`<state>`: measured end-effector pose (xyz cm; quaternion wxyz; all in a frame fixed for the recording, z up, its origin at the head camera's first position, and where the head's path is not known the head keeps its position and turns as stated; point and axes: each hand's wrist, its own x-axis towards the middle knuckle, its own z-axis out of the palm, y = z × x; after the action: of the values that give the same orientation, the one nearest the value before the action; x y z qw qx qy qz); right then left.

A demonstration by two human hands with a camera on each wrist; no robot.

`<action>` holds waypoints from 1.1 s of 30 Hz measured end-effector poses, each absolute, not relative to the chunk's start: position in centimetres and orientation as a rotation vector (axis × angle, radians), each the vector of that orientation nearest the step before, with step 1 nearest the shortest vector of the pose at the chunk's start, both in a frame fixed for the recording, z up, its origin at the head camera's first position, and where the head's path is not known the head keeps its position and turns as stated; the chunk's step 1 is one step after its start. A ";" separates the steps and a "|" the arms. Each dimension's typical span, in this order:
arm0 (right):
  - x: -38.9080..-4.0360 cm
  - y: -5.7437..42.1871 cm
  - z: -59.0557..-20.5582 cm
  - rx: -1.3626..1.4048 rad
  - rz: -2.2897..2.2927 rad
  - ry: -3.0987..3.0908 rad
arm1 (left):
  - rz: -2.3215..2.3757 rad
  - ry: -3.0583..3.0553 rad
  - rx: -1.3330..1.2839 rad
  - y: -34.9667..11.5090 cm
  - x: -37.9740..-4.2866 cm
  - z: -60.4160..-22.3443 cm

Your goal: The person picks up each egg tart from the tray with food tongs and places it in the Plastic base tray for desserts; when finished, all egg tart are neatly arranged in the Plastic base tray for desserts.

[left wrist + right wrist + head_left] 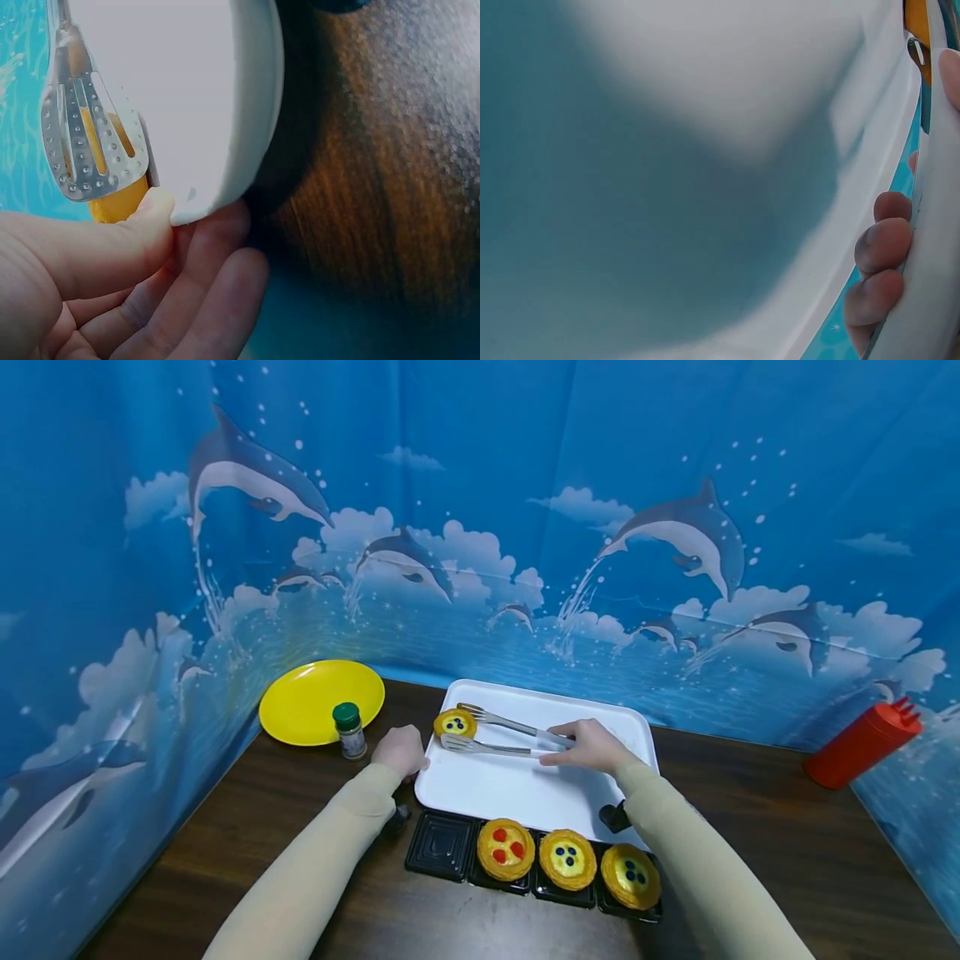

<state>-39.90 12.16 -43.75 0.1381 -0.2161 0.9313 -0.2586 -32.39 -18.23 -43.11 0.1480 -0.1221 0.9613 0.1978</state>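
Note:
My left hand [401, 750] pinches the left edge of the white tray [510, 785] between thumb and fingers, as the left wrist view shows closely. My right hand [592, 746] grips metal tongs [510, 750] above the tray, fingers curled round an arm of them. The tongs' two heads are spread apart at the tray's left end, to either side of a small egg tart [455, 723] with dark berries. In the left wrist view the slotted tong head [94, 142] overlaps the tart [120, 202].
Before the tray, a row of black plastic compartments [441, 845] holds three tarts, one with red pieces [506, 852]; the leftmost compartment is bare. A yellow plate [315, 697] and green-capped shaker [349, 731] are at the left. A red squeeze bottle [858, 745] is at the right.

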 end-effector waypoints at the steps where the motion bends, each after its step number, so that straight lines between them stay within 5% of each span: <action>1: -39.8 12.3 -43.8 -0.620 -0.762 2.693 | 0.570 2.766 -0.351 -18.2 -32.4 -43.1; 33: -32.3 16.9 -41.5 -0.809 -0.838 2.759 | 0.612 2.768 -0.345 -18.2 -32.1 -42.9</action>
<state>-32.34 16.86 -41.46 0.0735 -0.2694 0.9188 -0.2789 -32.12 -18.16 -42.86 0.1423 -0.1196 0.9594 0.2123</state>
